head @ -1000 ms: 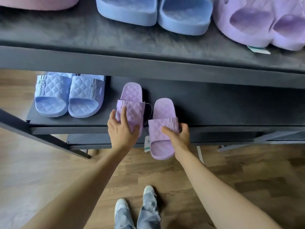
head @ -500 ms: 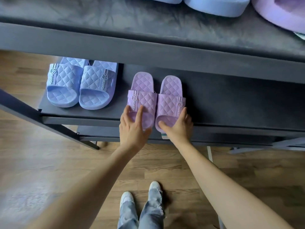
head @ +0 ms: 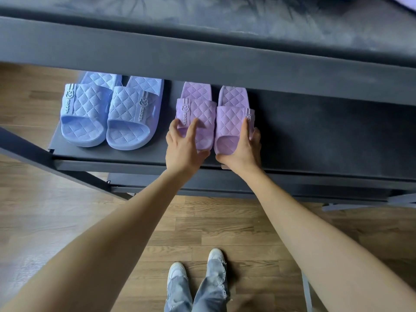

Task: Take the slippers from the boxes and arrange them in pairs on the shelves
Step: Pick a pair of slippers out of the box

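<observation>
Two purple quilted slippers stand side by side, toes toward me, on the dark lower shelf (head: 326,136). My left hand (head: 182,149) holds the toe of the left purple slipper (head: 195,109), with fingers spread over the strap and the thumb at the toe. My right hand (head: 243,154) grips the toe of the right purple slipper (head: 231,118), one finger lying along the strap's right side and the thumb under the front edge. The two slippers touch along their inner sides. No box is in view.
A pair of blue quilted slippers (head: 108,115) stands to the left on the same shelf. The dark upper shelf (head: 202,52) overhangs and hides the slippers' heels. Another shelf edge (head: 225,185) lies lower down. Wood floor (head: 202,226) and my feet (head: 177,271) are below.
The right purple slipper came up from over the shelf's front edge onto the shelf beside the left one. Both were then pushed further in, and the view moved closer.
</observation>
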